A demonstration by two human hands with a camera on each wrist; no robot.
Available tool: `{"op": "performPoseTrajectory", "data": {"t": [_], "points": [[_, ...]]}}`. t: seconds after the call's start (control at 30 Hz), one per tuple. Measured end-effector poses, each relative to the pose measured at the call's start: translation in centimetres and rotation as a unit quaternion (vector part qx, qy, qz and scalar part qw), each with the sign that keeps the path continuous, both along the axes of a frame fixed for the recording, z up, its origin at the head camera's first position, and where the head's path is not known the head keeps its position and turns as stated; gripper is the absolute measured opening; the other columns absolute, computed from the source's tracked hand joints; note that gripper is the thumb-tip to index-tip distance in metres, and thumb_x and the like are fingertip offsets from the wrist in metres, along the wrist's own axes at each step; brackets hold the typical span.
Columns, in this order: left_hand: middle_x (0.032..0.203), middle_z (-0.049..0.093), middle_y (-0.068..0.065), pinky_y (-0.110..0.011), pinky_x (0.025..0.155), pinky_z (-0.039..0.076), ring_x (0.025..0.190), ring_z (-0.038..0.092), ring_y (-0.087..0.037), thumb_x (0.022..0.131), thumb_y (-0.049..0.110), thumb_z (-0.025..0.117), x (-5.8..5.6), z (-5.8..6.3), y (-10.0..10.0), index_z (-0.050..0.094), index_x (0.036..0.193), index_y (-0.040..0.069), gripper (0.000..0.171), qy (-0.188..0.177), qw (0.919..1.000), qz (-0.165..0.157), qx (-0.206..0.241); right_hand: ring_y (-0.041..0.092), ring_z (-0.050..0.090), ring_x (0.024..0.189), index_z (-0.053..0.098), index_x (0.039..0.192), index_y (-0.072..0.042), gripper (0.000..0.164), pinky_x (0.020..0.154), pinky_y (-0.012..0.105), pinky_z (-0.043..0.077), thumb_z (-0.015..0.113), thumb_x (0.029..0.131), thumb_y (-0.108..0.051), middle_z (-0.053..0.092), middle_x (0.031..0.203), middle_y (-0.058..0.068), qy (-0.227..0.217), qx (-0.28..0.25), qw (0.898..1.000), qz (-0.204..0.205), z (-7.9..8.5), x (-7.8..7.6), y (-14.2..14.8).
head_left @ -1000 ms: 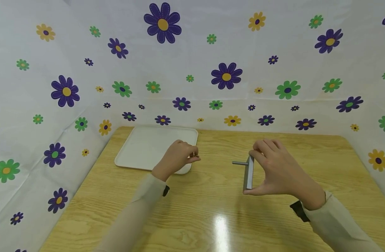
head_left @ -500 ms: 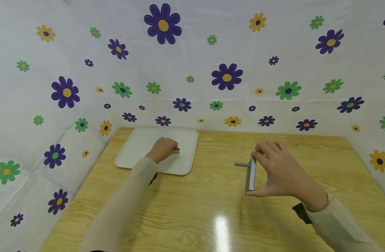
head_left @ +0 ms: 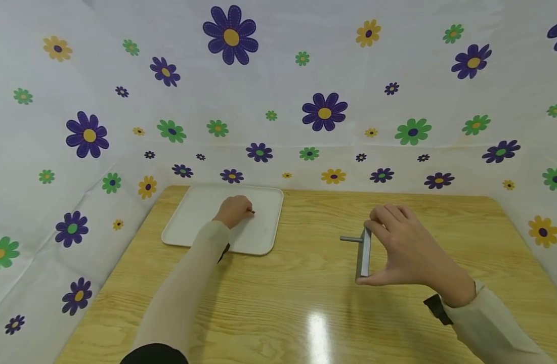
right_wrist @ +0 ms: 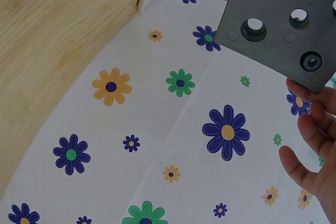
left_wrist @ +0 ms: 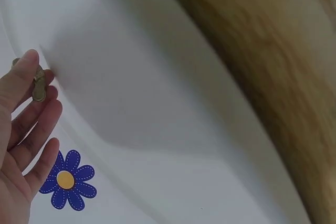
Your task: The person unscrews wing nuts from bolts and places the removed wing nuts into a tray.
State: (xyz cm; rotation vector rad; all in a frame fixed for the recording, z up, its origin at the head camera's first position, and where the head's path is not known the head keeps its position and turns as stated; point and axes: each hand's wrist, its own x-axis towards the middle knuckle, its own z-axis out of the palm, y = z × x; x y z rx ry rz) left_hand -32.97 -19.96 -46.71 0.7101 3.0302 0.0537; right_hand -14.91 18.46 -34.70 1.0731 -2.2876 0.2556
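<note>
In the head view my left hand [head_left: 234, 210] is low over the white tray [head_left: 189, 215], pinching a small brass-coloured metal piece [left_wrist: 39, 90] between thumb and fingers. The left wrist view shows this piece has a rounded end; the thumb hides part of it. My right hand [head_left: 403, 250] holds a grey rectangular plate [head_left: 363, 255] on edge above the table, thumb at its lower edge and fingers at its upper edge. A metal rod [head_left: 351, 239] sticks out leftward from the plate. Several round holes show in the plate's dark face [right_wrist: 275, 11] in the right wrist view.
The tray lies at the back left of the wooden table [head_left: 301, 283]. Behind and beside the table hangs a white cloth [head_left: 278, 81] printed with purple, green and yellow flowers. A bright reflection lies on the front of the tabletop.
My left hand has moved left from the tray's right edge to over its middle, still pinching the brass-coloured piece. My right hand and the plate have hardly moved.
</note>
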Motion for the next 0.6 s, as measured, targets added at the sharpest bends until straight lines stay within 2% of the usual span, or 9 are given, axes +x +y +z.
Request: {"op": "performPoseTrajectory", "data": {"t": [0.27, 0.47, 0.6], "points": [[0.088, 0.071, -0.006, -0.036, 0.071, 0.053, 0.080, 0.063, -0.018, 0.085, 0.026, 0.067, -0.37, -0.07, 0.41, 0.076, 0.088, 0.009, 0.020, 0.000, 0.9999, 0.003, -0.011, 0.019, 0.040, 0.080, 0.061, 0.086, -0.004, 0.091, 0.071, 0.039, 0.035, 0.043, 0.062, -0.090, 0.047, 0.084, 0.004, 0.000, 0.003, 1.000, 0.000, 0.17, -0.03, -0.16], [0.088, 0.070, -0.005, -0.035, 0.073, 0.052, 0.078, 0.063, -0.017, 0.085, 0.027, 0.067, -0.63, -0.41, 0.15, 0.073, 0.090, 0.008, 0.021, -0.014, 0.9996, 0.023, 0.009, 0.019, 0.041, 0.080, 0.061, 0.086, -0.004, 0.092, 0.072, 0.040, 0.036, 0.043, 0.062, -0.090, 0.047, 0.085, 0.004, -0.004, 0.005, 1.000, -0.003, 0.20, -0.07, -0.24], [0.086, 0.070, -0.005, -0.034, 0.071, 0.051, 0.076, 0.063, -0.018, 0.085, 0.025, 0.068, -0.71, -0.54, -0.09, 0.071, 0.090, 0.007, 0.020, -0.014, 0.9994, 0.021, 0.024, 0.019, 0.040, 0.080, 0.061, 0.086, -0.004, 0.092, 0.072, 0.039, 0.036, 0.045, 0.061, -0.090, 0.047, 0.085, 0.004, -0.008, 0.007, 1.000, -0.004, 0.20, -0.08, -0.30]]}}
